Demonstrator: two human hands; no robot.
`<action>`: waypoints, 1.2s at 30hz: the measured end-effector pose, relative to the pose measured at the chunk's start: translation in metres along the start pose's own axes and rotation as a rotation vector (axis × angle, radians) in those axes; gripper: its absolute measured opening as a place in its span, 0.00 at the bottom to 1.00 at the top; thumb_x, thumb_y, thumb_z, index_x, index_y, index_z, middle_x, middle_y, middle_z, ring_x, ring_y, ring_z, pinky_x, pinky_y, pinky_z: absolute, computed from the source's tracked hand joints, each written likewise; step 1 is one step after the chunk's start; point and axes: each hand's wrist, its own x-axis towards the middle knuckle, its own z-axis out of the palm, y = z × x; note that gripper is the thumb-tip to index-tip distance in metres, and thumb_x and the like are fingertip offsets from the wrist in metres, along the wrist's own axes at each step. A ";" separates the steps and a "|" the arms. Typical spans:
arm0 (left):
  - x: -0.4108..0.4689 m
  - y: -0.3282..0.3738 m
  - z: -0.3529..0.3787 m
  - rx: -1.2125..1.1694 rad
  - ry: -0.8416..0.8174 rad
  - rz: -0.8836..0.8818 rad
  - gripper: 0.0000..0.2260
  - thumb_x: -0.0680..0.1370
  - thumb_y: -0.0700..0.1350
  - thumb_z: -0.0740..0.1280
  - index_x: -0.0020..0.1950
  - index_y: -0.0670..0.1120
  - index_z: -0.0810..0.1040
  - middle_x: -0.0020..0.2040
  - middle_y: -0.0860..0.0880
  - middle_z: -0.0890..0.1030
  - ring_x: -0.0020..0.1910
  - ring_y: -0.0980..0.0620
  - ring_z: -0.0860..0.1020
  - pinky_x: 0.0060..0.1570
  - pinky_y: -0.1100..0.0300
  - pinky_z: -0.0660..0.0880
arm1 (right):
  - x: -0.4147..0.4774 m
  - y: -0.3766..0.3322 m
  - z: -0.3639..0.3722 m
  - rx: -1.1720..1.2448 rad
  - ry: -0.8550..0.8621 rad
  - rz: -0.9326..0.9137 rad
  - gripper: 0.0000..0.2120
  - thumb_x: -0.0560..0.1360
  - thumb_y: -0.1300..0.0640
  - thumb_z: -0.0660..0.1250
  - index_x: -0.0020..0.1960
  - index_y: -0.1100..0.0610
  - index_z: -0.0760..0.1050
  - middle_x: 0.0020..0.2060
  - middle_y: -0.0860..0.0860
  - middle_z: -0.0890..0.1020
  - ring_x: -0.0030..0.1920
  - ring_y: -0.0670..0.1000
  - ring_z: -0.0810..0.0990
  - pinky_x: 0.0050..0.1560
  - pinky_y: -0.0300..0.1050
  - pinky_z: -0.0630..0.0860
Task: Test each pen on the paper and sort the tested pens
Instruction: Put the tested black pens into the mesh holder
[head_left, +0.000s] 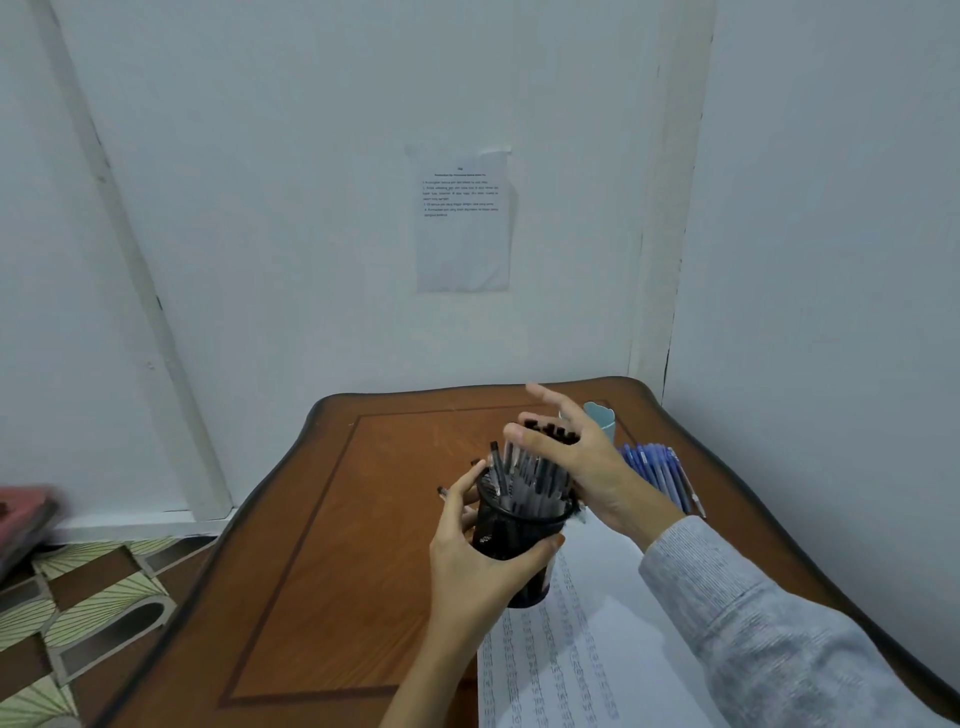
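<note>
Pens (524, 480) are sticking out of a black mesh cup (511, 543), which the left hand (467, 566) is gripping, tilted, over the paper (571, 670) near the right edge of the bench (337, 519). The right hand (587, 462), spread open, is touching the pen tops.

**Wooden Desk Holds Paper, Pens and a Cup**

A brown wooden desk (322, 571) with a dark inlaid border and a curved, dark-edged rim stands in the corner of a pale-walled room. On its near right side lies a white sheet of paper (597, 649) covered in columns of scribbled marks, reaching to the near edge. Beyond it, along the right side, a heap of blue pens (657, 470) rests on the wood. A light blue cup (602, 418) stands upright at the far right, just behind the pens.
</note>
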 end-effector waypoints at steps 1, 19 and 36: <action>0.000 -0.001 0.001 0.010 -0.023 0.000 0.37 0.59 0.50 0.82 0.64 0.63 0.71 0.58 0.62 0.77 0.58 0.62 0.75 0.51 0.68 0.75 | 0.000 0.001 0.001 -0.027 -0.025 -0.011 0.36 0.61 0.46 0.78 0.66 0.43 0.70 0.56 0.48 0.81 0.57 0.48 0.80 0.59 0.48 0.76; 0.026 -0.033 -0.053 -0.005 0.191 -0.022 0.38 0.60 0.46 0.82 0.65 0.59 0.70 0.58 0.64 0.74 0.53 0.74 0.72 0.43 0.77 0.72 | 0.056 0.010 -0.015 -0.166 0.059 0.168 0.13 0.78 0.59 0.64 0.62 0.57 0.75 0.53 0.54 0.81 0.44 0.49 0.79 0.48 0.40 0.77; 0.049 -0.078 -0.057 -0.026 0.388 0.014 0.39 0.61 0.41 0.81 0.68 0.56 0.69 0.56 0.67 0.72 0.54 0.75 0.71 0.47 0.80 0.69 | 0.091 0.123 0.028 -1.179 -0.122 0.233 0.60 0.61 0.28 0.70 0.78 0.51 0.41 0.75 0.62 0.54 0.75 0.62 0.52 0.72 0.56 0.55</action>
